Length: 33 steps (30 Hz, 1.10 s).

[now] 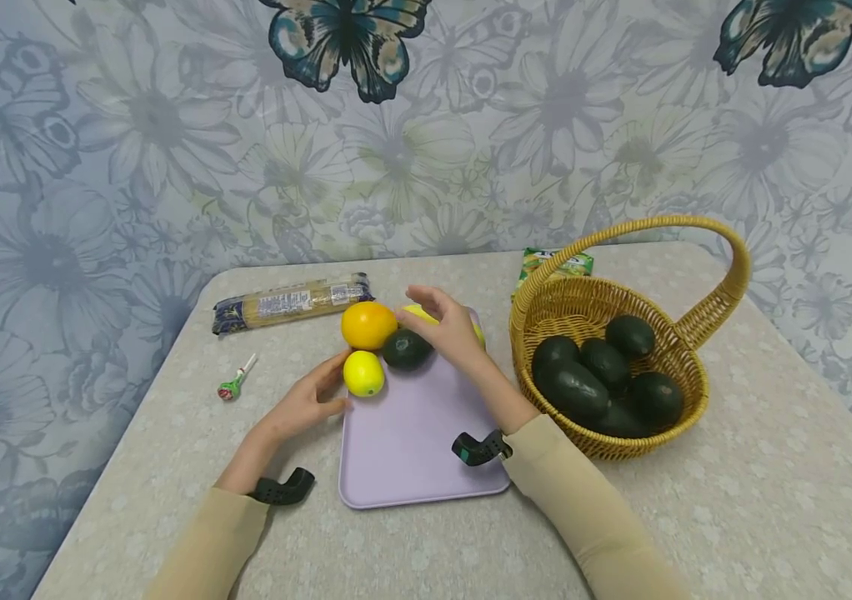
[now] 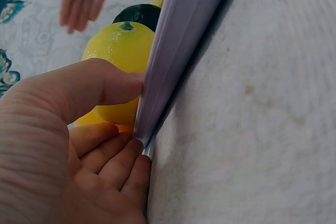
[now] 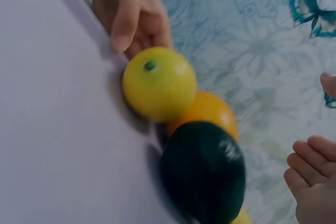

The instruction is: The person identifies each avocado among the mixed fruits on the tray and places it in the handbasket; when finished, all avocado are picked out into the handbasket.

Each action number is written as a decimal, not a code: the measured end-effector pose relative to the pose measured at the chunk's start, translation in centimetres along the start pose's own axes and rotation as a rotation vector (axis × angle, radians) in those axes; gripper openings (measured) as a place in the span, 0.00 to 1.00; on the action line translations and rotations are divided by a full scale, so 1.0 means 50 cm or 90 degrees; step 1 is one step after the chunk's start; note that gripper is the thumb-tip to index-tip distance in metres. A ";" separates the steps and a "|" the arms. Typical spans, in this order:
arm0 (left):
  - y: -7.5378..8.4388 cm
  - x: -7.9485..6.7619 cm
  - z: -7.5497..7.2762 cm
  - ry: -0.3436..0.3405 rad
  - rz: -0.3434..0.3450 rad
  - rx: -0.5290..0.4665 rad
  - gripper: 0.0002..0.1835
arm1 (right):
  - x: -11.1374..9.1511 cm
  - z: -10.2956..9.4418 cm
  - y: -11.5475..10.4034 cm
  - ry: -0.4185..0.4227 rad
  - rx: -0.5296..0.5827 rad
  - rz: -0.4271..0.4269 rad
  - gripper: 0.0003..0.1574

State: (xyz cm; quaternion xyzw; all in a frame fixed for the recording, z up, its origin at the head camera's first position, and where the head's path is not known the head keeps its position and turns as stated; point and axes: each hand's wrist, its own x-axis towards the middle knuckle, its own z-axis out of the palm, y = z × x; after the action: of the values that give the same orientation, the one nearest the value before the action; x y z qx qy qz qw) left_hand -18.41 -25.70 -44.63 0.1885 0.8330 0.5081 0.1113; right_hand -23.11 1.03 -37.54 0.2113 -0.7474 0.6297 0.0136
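On the lilac tray (image 1: pixel 414 450), a round yellow citrus fruit (image 1: pixel 363 373) sits at the left edge, with an orange (image 1: pixel 368 325) behind it and a dark avocado (image 1: pixel 407 349) to its right. My left hand (image 1: pixel 304 404) is at the tray's left side, fingertips beside the yellow fruit; in the left wrist view its thumb (image 2: pixel 118 83) lies at the tray rim. My right hand (image 1: pixel 450 329) hovers over the tray's far part, fingers extended and holding nothing. It partly hides more yellow fruit (image 1: pixel 420 313) behind the avocado.
A wicker basket (image 1: pixel 613 450) with a tall handle holds several avocados at the right. A green packet (image 1: pixel 576 265) lies behind it. At the back left is a pack of spaghetti (image 1: pixel 291 303); a lollipop (image 1: pixel 231 388) lies in front of it. A patterned wall borders the table.
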 end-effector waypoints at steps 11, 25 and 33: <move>0.005 -0.003 0.002 -0.002 -0.010 0.001 0.42 | 0.010 0.004 0.092 -0.037 -0.136 0.086 0.35; 0.005 -0.003 0.001 0.000 0.001 -0.005 0.43 | -0.001 0.004 0.115 -0.059 -0.113 0.071 0.28; 0.004 -0.002 0.001 0.001 0.004 -0.001 0.43 | -0.003 0.009 0.120 -0.172 -0.168 0.088 0.37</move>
State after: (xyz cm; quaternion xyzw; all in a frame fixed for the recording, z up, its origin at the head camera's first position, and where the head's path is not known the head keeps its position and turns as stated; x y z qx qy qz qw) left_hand -18.25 -25.62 -44.50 0.1905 0.8319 0.5096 0.1092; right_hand -24.83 1.35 -43.29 0.2388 -0.8313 0.4913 -0.1025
